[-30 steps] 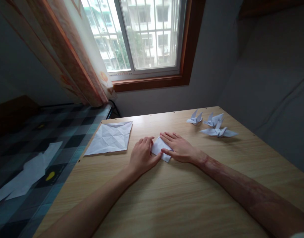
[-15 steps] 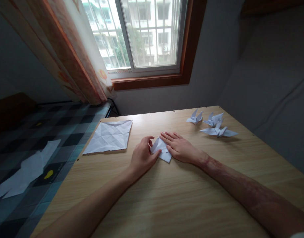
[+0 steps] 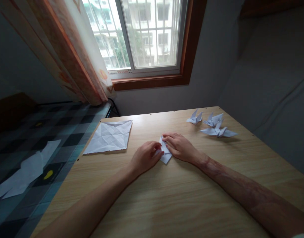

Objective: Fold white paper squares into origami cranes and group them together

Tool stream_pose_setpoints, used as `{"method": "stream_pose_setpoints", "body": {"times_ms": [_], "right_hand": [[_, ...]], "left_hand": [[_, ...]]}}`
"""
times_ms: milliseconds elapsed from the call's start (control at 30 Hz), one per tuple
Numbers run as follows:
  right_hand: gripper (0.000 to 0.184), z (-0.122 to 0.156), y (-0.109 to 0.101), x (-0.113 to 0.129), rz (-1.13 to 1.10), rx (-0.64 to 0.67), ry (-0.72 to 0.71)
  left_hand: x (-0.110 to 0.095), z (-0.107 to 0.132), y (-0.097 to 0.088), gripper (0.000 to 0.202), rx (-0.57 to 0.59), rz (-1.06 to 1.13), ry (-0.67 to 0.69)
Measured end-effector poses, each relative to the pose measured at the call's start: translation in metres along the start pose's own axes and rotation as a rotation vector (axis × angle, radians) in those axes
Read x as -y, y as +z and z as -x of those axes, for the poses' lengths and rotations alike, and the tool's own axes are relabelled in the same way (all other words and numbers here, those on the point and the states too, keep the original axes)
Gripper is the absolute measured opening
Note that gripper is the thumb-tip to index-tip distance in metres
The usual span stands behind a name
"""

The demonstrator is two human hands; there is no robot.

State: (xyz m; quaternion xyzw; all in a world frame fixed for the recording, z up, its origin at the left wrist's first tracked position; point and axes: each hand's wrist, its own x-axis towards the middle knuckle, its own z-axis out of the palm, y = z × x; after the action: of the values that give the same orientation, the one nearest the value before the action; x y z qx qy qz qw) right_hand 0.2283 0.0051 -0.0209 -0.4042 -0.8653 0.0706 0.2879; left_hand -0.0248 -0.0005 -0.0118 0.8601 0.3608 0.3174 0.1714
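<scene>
White folded paper, small and kite-shaped [image 3: 166, 158], lies flat on the pale wood-grain desk [image 3: 164, 201] in front of me, between my two hands. My left hand [image 3: 147, 154] is curled at its left side, the fingers narrow, with a bit of paper showing in the slim gap behind my thumb; I cannot tell whether they pinch it. My right hand [image 3: 180, 146] rests palm down over its right side, the fingers bent and close together, their tips touching the upper part; I cannot tell whether they grip anything. The near corner pokes out uncovered towards me. To my left, well apart, a square sheet of creased white paper [image 3: 108, 136] lies by the desk's far left corner. To my right, three white folded-paper birds [image 3: 219, 132] stand near one another towards the far right corner.
</scene>
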Motion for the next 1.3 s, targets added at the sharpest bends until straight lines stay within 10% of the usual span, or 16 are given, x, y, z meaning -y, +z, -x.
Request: {"method": "stream_pose_setpoints", "body": {"times_ms": [700, 1300], "right_hand": [[0.056, -0.003, 0.007, -0.010, 0.093, 0.161, 0.009], [0.040, -0.007, -0.006, -0.002, 0.154, 0.041, 0.057]], "left_hand": [[-0.001, -0.001, -0.001, 0.038, 0.235, -0.239, 0.288], [-0.014, -0.003, -0.008, 0.024, 0.028, -0.315, 0.304]]}}
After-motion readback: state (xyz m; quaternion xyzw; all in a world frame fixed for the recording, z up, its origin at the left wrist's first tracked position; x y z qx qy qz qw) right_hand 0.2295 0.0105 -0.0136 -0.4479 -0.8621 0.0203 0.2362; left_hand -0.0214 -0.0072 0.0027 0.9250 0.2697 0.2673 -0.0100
